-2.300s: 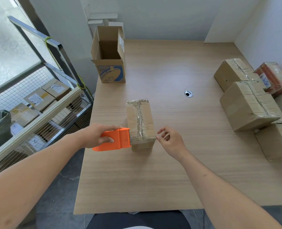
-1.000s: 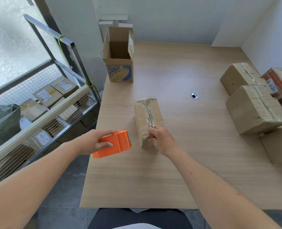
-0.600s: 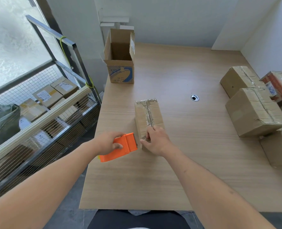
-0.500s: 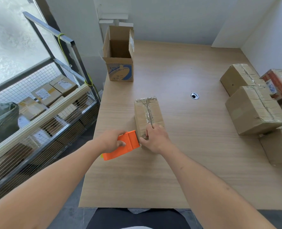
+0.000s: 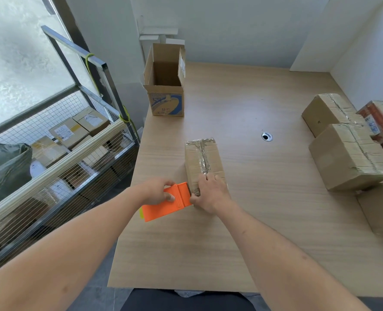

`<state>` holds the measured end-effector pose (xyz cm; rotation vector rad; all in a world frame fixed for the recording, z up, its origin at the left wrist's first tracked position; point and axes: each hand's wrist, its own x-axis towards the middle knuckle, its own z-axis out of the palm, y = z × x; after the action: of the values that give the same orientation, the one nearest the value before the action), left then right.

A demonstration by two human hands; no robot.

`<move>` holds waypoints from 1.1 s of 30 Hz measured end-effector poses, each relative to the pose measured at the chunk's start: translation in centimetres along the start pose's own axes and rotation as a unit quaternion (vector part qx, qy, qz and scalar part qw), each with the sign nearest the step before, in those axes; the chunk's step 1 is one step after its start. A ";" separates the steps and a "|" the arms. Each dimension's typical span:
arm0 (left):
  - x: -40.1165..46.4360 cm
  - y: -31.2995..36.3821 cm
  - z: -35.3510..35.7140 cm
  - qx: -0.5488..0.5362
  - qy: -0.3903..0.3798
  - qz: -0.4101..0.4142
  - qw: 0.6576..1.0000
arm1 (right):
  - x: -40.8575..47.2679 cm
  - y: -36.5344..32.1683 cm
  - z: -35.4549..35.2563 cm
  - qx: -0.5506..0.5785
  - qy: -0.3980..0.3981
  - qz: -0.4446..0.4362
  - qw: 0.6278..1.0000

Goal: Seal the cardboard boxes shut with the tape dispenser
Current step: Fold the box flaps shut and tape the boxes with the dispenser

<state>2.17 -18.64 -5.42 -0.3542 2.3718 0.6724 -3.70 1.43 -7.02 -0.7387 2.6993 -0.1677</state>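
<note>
I see box point(image 5: 203, 162) mid-table point(image 5: 242, 232), taped seam running near to far. Left hand point(image 5: 158, 190) grips orange dispenser point(image 5: 167, 204), fingers curled round it, its front edge against box's near left corner. Right hand point(image 5: 209, 194) rests on box's near end, fingers bent; possibly pinching tape, too small to tell. Sealed boxes point(image 5: 347, 157) stacked far right. Open box point(image 5: 166, 86) far left.

Taped box point(image 5: 203, 162) placed mid-counter point(image 5: 242, 221), open box point(image 5: 165, 86) at eleven o'clock, sealed boxes point(image 5: 347, 158) stacked at three o'clock, dispenser point(image 5: 167, 204) at seven o'clock
</note>
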 end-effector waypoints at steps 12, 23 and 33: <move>-1.5 3.4 0.1 0.152 0.104 0.027 0.983 | 0.4 -0.2 -0.4 -0.014 -0.027 0.000 1.000; -2.9 -3.7 3.6 0.072 0.221 -0.050 0.971 | 0.5 0.0 -0.3 -0.005 -0.017 0.003 1.000; 1.6 -3.3 8.3 0.016 0.271 -0.038 0.962 | 0.3 0.1 1.9 -0.031 0.100 -0.014 0.994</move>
<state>6.52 -16.92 -13.22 -0.6828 2.8600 0.5487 -3.28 1.32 -8.93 -0.8185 2.8968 -0.1743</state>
